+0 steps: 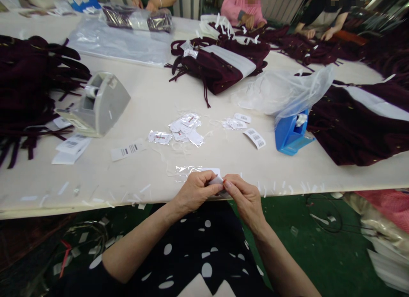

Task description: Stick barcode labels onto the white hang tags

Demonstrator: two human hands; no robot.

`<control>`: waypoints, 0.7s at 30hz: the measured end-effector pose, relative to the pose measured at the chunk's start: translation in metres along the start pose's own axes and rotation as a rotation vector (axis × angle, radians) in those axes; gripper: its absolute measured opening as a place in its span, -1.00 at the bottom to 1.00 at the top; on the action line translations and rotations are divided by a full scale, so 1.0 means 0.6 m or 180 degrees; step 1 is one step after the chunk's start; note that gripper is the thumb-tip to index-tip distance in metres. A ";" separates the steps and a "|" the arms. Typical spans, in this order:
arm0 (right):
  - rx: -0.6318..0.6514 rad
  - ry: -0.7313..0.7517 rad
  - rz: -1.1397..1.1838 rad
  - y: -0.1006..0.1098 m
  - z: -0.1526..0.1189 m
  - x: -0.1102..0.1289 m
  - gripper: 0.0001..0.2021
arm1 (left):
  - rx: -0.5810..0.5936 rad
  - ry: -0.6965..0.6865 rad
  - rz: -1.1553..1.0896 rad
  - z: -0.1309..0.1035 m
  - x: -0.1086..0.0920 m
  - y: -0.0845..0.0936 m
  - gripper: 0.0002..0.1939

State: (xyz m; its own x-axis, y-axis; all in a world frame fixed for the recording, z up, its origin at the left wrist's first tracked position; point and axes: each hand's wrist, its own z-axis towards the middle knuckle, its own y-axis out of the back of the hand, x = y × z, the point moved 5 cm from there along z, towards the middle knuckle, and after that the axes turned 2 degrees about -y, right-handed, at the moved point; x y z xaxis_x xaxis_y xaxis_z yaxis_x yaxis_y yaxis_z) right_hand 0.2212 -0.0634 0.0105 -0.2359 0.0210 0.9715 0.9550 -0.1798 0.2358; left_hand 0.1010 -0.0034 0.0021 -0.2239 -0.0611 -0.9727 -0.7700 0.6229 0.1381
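Note:
At the table's front edge, my left hand [198, 189] pinches a small white tag [216, 180] between thumb and fingers. My right hand [244, 195] is closed too, its thumb and fingertip meeting at the tag's right side. Just behind my left hand, a strip of clear plastic [187, 172] lies on the table, partly covered. Farther back is a loose pile of white hang tags [187, 126] with thin white strings around it. A single tag [159, 137] lies left of the pile, and a barcode label sheet [254, 138] lies to the right.
A grey tape dispenser [110, 103] stands left, a blue one [289, 135] right, with a clear plastic bag [281, 92] behind it. Dark maroon bags [220, 69] lie across the table [143, 96]. Several people [244, 9] work on the far side. Tape scraps line the front edge.

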 end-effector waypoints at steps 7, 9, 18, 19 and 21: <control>-0.0180 -0.0475 0.0464 0.005 0.000 -0.028 -0.77 | 0.0055 0.0007 -0.0013 0.000 0.000 -0.005 -0.75; -0.0232 -0.0576 0.0538 0.004 -0.001 -0.034 -0.76 | 0.0054 0.0019 0.0027 0.001 -0.001 -0.005 -0.74; -0.2112 0.0206 -0.0029 0.063 0.001 -0.029 -0.82 | 0.0102 -0.0137 -0.0137 0.026 -0.010 -0.011 -0.86; -0.2420 0.0570 -0.0294 0.078 0.000 -0.018 -0.83 | 0.0073 -0.0111 -0.0251 0.035 -0.008 -0.014 -0.86; -0.2669 0.1433 -0.0949 0.098 -0.002 0.007 -0.83 | -0.0023 -0.0126 -0.0520 0.059 -0.005 -0.020 -0.87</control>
State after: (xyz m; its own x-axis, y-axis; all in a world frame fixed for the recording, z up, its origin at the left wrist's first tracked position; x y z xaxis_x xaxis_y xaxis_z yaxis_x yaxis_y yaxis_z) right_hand 0.2764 -0.0748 0.0287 -0.6573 -0.1653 0.7352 0.4509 -0.8680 0.2080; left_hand 0.1323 0.0169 -0.0032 -0.0719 -0.1303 -0.9889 -0.7985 0.6016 -0.0212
